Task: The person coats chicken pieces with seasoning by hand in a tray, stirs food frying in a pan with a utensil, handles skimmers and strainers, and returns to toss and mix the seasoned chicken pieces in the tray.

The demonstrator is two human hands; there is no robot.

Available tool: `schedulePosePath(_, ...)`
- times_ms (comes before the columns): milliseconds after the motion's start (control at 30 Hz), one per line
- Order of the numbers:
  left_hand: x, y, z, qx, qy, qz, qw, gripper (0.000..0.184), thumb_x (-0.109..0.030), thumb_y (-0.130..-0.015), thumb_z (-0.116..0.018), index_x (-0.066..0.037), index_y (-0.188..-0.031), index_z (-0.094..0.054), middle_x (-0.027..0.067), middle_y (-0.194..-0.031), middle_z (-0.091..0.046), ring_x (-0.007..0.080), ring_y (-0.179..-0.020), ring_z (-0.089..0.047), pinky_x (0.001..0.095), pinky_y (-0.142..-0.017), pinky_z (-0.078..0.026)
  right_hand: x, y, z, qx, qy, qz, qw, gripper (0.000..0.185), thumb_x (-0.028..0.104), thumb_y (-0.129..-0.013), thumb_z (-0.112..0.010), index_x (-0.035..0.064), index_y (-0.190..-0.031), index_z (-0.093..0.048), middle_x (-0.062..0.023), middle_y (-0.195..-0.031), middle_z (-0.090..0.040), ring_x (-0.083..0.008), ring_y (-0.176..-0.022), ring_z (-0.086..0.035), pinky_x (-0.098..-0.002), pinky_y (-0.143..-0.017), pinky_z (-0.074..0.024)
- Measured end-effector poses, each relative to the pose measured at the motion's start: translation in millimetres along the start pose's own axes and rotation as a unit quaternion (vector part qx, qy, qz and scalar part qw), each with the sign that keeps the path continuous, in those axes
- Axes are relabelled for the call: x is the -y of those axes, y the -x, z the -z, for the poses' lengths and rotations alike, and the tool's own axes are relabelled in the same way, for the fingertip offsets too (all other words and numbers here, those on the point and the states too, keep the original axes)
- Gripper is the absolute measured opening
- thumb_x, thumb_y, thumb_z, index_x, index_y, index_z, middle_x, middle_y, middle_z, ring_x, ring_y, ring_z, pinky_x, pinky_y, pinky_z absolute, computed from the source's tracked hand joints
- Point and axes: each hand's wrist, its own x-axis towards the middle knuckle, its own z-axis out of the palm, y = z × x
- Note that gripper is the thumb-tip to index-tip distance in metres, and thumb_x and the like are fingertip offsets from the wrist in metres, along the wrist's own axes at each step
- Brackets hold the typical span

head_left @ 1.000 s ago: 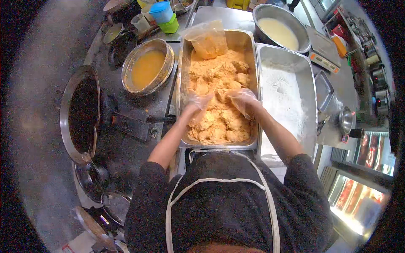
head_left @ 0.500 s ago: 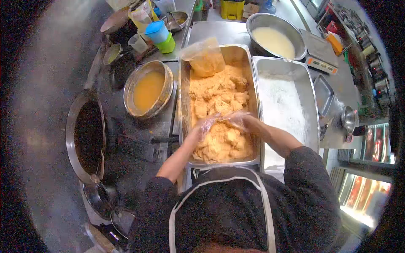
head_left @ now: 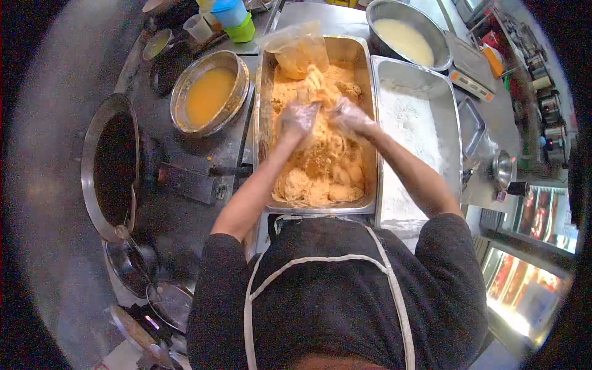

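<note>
Both my hands wear thin clear plastic gloves and are over the middle of a deep metal tray [head_left: 263,148]. The tray holds orange crumbly coating [head_left: 320,154] with lumpy coated pieces [head_left: 345,192] nearest me. My left hand [head_left: 299,117] and my right hand [head_left: 350,116] have their fingers curled around a raised clump of orange-coated pieces [head_left: 317,83] between them. Loose coating blurs beneath the hands. What exactly lies inside the coating is hidden. A clear plastic container [head_left: 296,52] with coating inside leans at the tray's far left corner.
Right of the tray, a second metal tray [head_left: 457,154] holds white powder. Behind it are a bowl [head_left: 441,54] of pale liquid and a scale [head_left: 472,83]. A bowl [head_left: 243,89] of orange liquid and a large dark wok [head_left: 91,154] are on the left.
My hands have moved from the near heap toward the far end and lifted a clump of coated pieces. The camera view has tilted, shifting the surroundings upward in frame.
</note>
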Motion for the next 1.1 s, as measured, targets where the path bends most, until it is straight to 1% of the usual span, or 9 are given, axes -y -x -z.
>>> schedulePosePath(133,-71,17,57,0.039,-0.307,-0.197,0.93,0.028,-0.02,-0.084,-0.055,-0.008,-0.11,-0.056,0.0129,-0.084,-0.064,0.0191,-0.076,-0.062,0.0319,-0.073,-0.053,7,19,-1,-0.146,-0.343,0.149,0.916,0.043,0.011,-0.074,-0.063,0.0048,-0.114,-0.049,-0.0083,-0.101,-0.058,-0.0197,-0.092,-0.052,-0.0324,-0.084,-0.0417)
schedulePosePath(200,-90,44,75,0.132,-0.272,-0.171,0.938,0.026,-0.02,-0.083,-0.058,-0.006,-0.105,-0.058,0.0128,-0.089,-0.064,0.0208,-0.079,-0.062,0.0351,-0.078,-0.051,11,44,-12,-0.261,-0.166,0.202,0.929,0.04,0.011,-0.075,-0.062,0.0036,-0.112,-0.05,-0.011,-0.101,-0.058,-0.0225,-0.094,-0.053,-0.034,-0.084,-0.0423)
schedulePosePath(367,-52,99,56,0.122,-0.053,0.035,0.99,0.044,-0.038,-0.082,-0.056,-0.006,-0.113,-0.054,0.0145,-0.102,-0.061,0.0247,-0.091,-0.059,0.0341,-0.089,-0.043,16,95,-68,-0.306,-0.338,-0.093,0.885,0.033,0.014,-0.078,-0.06,-0.0001,-0.106,-0.051,-0.0073,-0.077,-0.059,-0.0075,-0.057,-0.052,-0.0178,-0.042,-0.0411)
schedulePosePath(433,17,102,30,0.157,-0.013,0.034,0.987,0.062,-0.051,-0.08,-0.053,-0.007,-0.123,-0.047,0.0171,-0.107,-0.059,0.0272,-0.095,-0.057,0.0347,-0.088,-0.043,-39,83,-92,-0.1,-0.311,-0.305,0.895,0.014,0.019,-0.077,-0.059,0.0089,-0.072,-0.067,-0.008,-0.079,-0.064,-0.015,-0.071,-0.058,-0.0277,-0.068,-0.0483)
schedulePosePath(567,-8,106,12,0.215,-0.152,0.285,0.922,0.07,-0.058,-0.076,-0.054,-0.009,-0.124,-0.048,0.0142,-0.12,-0.052,0.0243,-0.105,-0.052,0.0349,-0.09,-0.041,-70,70,-106,0.002,-0.328,-0.014,0.944,0.037,0.029,-0.081,-0.059,0.0058,-0.11,-0.059,-0.0131,-0.111,-0.058,-0.0176,-0.094,-0.055,-0.0312,-0.081,-0.045)
schedulePosePath(633,-76,111,21,0.171,-0.065,0.341,0.922,0.064,-0.056,-0.083,-0.047,-0.007,-0.124,-0.049,0.0102,-0.129,-0.045,0.0174,-0.113,-0.044,0.0313,-0.095,-0.035,-70,55,-107,0.006,-0.57,-0.049,0.82,0.04,0.027,-0.08,-0.06,0.0053,-0.113,-0.057,-0.013,-0.114,-0.056,-0.0187,-0.109,-0.047,-0.0326,-0.095,-0.035)
schedulePosePath(800,-7,98,-6,0.129,-0.013,0.363,0.923,0.069,-0.056,-0.084,-0.045,0.0,-0.124,-0.046,0.0131,-0.129,-0.045,0.0218,-0.107,-0.05,0.0328,-0.094,-0.036,-39,62,-82,0.048,-0.484,-0.024,0.873,0.047,0.033,-0.083,-0.055,0.0023,-0.119,-0.051,-0.0083,-0.12,-0.053,-0.0211,-0.109,-0.05,-0.0313,-0.095,-0.0377)
schedulePosePath(867,-8,87,-14,0.091,-0.09,0.412,0.902,0.072,-0.068,-0.072,-0.05,-0.005,-0.104,-0.061,0.0077,-0.094,-0.062,0.0209,-0.083,-0.056,0.0362,-0.073,-0.046,-25,70,-85,0.08,-0.527,0.035,0.845,0.049,0.034,-0.084,-0.054,0.0024,-0.121,-0.049,-0.0083,-0.121,-0.052,-0.0209,-0.112,-0.049,-0.0315,-0.097,-0.0355)
schedulePosePath(1100,8,78,-10,0.022,0.042,0.313,0.949,0.054,-0.044,-0.08,-0.043,-0.007,-0.119,-0.042,0.0083,-0.089,-0.061,0.0202,-0.077,-0.056,0.0366,-0.068,-0.046,-11,28,-96,0.047,-0.456,-0.311,0.833,0.054,0.041,-0.077,-0.061,0.0116,-0.122,-0.05,-0.0113,-0.122,-0.05,-0.0216,-0.106,-0.05,-0.0431,-0.09,-0.0384)
